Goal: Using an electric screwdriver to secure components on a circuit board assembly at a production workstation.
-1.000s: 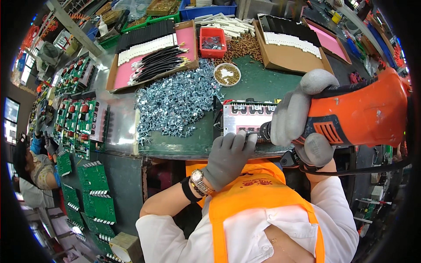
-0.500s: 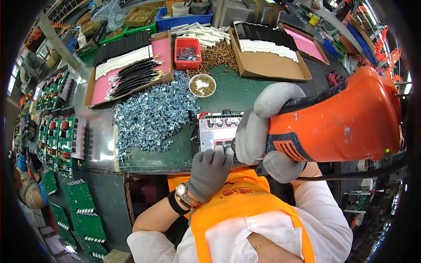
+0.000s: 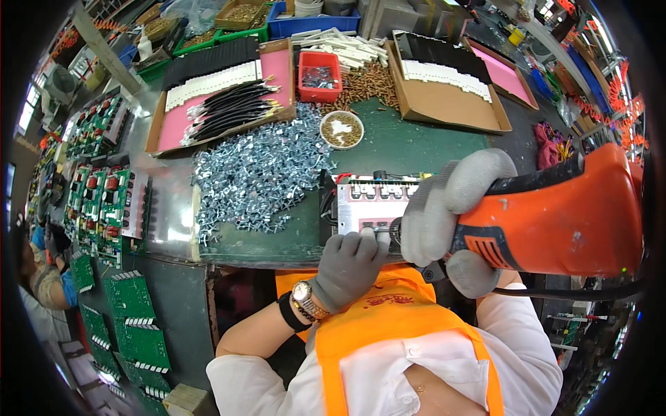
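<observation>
Clasped by the right hand [image 3: 444, 201], a large orange power tool [image 3: 555, 225] is aimed leftward over the silver-plated circuit module [image 3: 352, 213], set just beyond the left hand [image 3: 347, 269]. Its fingertips are held near the tool's dark nose [image 3: 395, 231]; whether anything is pinched cannot be told. Fastening appears in hand; steady alignment is called for next.

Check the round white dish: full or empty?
Neither; the dish is partly filled: brass-coloured pieces surround a white patch, apparently its bare bottom.
</observation>
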### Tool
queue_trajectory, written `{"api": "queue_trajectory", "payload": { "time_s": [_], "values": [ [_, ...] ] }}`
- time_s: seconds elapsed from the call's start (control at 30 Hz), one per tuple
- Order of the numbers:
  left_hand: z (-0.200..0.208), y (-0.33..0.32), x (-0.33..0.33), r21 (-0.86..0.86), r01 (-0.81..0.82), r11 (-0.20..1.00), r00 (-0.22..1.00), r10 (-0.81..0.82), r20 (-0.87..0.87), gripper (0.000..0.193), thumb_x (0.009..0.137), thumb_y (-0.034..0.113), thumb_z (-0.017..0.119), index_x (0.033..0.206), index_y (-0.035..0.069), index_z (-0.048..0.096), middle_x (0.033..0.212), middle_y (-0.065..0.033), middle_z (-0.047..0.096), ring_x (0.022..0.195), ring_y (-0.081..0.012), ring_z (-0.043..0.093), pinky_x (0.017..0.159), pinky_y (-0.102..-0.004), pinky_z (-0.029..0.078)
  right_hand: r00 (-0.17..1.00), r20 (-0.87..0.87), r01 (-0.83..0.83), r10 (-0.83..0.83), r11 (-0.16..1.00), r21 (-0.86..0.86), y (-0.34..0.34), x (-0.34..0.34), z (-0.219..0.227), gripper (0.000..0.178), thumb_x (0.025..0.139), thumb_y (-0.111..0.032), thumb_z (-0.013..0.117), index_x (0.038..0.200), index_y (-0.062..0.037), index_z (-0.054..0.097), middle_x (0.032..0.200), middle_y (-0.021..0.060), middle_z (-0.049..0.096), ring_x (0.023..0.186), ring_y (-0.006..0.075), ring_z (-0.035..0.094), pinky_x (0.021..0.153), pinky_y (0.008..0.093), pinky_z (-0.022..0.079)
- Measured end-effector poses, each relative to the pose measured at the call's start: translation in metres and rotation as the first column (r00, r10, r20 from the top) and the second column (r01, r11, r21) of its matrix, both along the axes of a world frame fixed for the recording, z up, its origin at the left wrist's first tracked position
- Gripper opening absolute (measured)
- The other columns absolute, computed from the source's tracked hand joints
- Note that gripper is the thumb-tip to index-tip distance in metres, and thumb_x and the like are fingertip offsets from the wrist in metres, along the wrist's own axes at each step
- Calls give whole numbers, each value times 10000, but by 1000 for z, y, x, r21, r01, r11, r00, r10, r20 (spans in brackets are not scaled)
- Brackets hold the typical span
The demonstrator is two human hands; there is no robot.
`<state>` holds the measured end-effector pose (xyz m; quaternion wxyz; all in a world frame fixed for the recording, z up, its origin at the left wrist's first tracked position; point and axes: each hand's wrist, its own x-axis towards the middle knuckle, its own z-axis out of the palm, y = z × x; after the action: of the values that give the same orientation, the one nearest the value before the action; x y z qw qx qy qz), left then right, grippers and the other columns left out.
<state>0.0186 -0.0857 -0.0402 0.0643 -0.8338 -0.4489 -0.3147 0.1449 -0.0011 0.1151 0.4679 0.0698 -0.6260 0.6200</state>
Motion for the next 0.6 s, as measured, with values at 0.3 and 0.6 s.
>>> {"api": "queue_trajectory", "payload": {
  "time_s": [0.3, 0.6],
  "values": [
    [3, 9, -58, -119, -92, 989, 968, 117, 220, 198, 793, 64, 619, 987, 95, 646, 873, -53, 582, 842, -250, 554, 733, -385, 435, 999, 18, 42, -41, 995, -90, -2, 7, -5, 547, 770, -98, 794, 1164, -21, 421, 666, 61, 584, 499, 183, 558, 462, 310, 473],
    [-23, 32, -102, -373, -422, 827, 907, 377, -188, 84, 783, 131, 663, 867, 134, 665, 880, -53, 588, 925, -276, 542, 784, -414, 431, 997, -19, 73, -75, 993, -88, 3, 27, -5, 641, 773, -86, 777, 1257, -8, 364, 691, 62, 589, 520, 191, 573, 465, 310, 480]
  ]
}}
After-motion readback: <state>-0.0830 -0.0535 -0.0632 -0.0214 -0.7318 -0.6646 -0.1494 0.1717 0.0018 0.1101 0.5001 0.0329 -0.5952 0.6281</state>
